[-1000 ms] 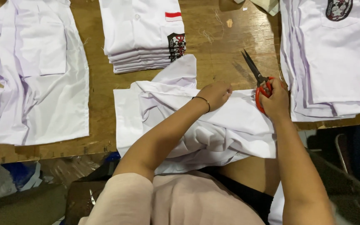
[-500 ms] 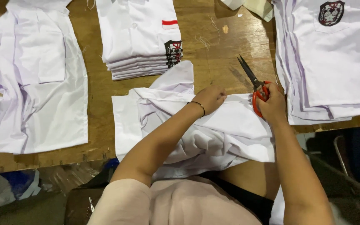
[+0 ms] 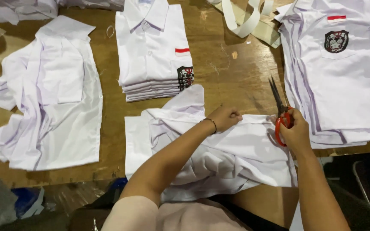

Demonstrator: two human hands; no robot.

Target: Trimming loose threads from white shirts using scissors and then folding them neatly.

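Note:
A crumpled white shirt (image 3: 219, 158) lies on the wooden table (image 3: 108, 85) right in front of me. My left hand (image 3: 224, 118) pinches the shirt's upper edge, a thin band round its wrist. My right hand (image 3: 295, 130) holds red-handled scissors (image 3: 279, 112), blades closed and pointing away from me, at the shirt's right edge.
A neat stack of folded white shirts (image 3: 153, 51) with a red stripe and dark badge sits behind. A pile of flat shirts (image 3: 343, 72) fills the right side. An unfolded white shirt (image 3: 48, 94) spreads at the left. Cloth strips (image 3: 253, 21) lie at the back.
Both hands stay on the shirt and scissors. The view has shifted slightly, so everything sits a little lower in frame.

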